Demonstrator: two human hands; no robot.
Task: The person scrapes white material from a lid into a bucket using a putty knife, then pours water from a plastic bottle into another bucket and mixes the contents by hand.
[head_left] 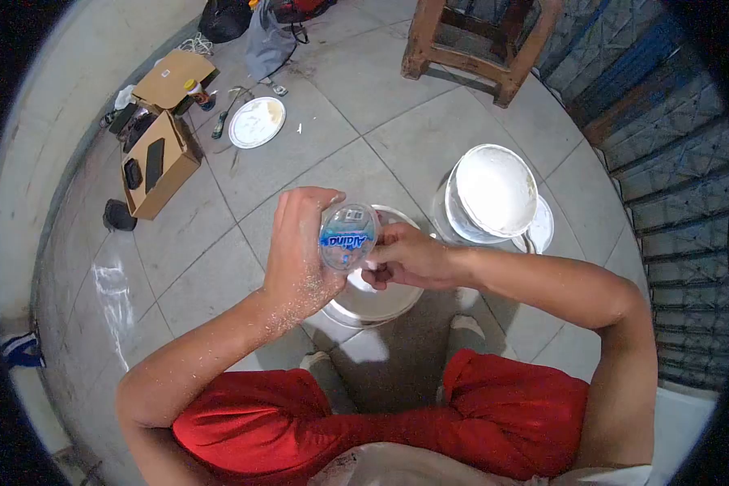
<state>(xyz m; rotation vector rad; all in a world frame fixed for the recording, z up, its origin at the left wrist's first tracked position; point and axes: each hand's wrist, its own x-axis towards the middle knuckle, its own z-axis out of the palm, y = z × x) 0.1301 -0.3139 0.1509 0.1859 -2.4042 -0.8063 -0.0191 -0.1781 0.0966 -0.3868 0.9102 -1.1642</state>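
My left hand is wrapped round a clear plastic cup with blue lettering, its round printed face turned up toward me. Pale crumbs or powder cling to the left wrist and forearm. From the other side, the bent fingers of my right hand close on the cup's right edge; their tips are partly hidden. Directly beneath both hands stands a round white bucket, between my feet. The hands and the cup cover much of its top.
Right of my hands stands another bucket with a white top, and a white disc beside it. A wooden stool is farther back. At left lie a white lid and a cardboard box holding dark objects. Metal shutters line the right.
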